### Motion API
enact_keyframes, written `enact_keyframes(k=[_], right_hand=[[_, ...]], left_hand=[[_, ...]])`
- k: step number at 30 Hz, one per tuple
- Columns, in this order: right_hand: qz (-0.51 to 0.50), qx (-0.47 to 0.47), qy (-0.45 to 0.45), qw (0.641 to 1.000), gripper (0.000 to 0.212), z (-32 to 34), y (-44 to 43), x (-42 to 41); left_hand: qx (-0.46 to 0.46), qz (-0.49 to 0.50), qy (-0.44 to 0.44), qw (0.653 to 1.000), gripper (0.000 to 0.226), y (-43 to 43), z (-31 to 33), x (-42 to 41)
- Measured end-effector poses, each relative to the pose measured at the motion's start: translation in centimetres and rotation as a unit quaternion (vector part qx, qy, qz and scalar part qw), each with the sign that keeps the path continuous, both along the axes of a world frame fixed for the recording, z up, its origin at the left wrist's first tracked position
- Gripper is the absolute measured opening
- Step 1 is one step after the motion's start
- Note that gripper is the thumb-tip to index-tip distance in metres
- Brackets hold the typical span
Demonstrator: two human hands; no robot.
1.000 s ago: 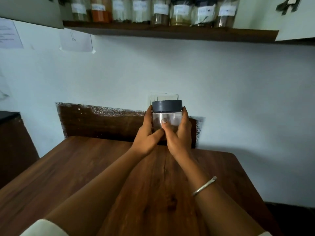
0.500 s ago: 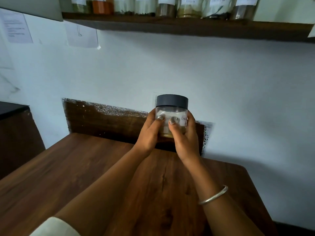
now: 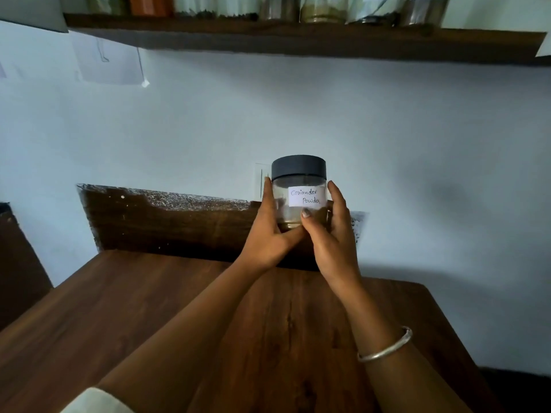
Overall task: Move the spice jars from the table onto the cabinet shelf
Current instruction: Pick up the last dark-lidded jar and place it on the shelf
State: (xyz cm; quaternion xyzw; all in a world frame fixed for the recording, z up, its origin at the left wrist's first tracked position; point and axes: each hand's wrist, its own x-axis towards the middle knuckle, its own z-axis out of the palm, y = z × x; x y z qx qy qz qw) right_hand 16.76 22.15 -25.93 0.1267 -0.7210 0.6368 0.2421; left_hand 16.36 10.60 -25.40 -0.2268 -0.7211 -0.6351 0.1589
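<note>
Head view: both hands hold one spice jar [image 3: 299, 192] up in the air above the back edge of the wooden worktop [image 3: 155, 308], in front of the pale wall [image 3: 387, 138]. Left hand [image 3: 269, 234] wraps the jar's left side w/ fingers upright along the glass, thumb tucked under toward the base. Right hand [image 3: 331, 231] cups the right side, thumb pressed on the front just below the label [image 3: 304, 197]. Jar is upright, clear glass w/ a dark grey screw lid [image 3: 298, 166]; white handwritten label faces the camera & reads "Coriander Powder". Brownish powder sits low in the jar, approx the bottom third, partly hidden by the fingers.

A silver bangle [image 3: 387, 347] sits on the right wrist. A pale sleeve [image 3: 95, 402] edge shows at the left forearm, bottom of frame.

Above, a dark wooden shelf [image 3: 298, 40] runs across the top of frame, well apart from the held jar. A row of other jars [image 3: 322, 8] stands on it, only their lower parts visible, blurred. Sheets of paper [image 3: 110, 62] are stuck to the wall under the shelf at left
</note>
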Motion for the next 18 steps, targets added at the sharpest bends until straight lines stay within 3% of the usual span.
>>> enact_keyframes(k=[6, 14, 18], right_hand=[[0.083, 0.009, -0.041, 0.996, 0.084, 0.4, 0.3, -0.9], [-0.02, 0.034, -0.02, 0.999, 0.08, 1.9, 1.2, -1.4], [-0.08, 0.06, 0.003, 0.995, 0.08, 3.1, 2.0, -1.5]], left_hand=[[-0.013, -0.008, -0.011, 1.0, 0.102, -1.8, 0.5, -0.9], [-0.129, 0.097, 0.126, 0.979, 0.077, -1.0, 1.2, -1.9], [-0.167, 0.101, 0.158, 0.968, 0.079, 0.0, 2.2, -2.9]])
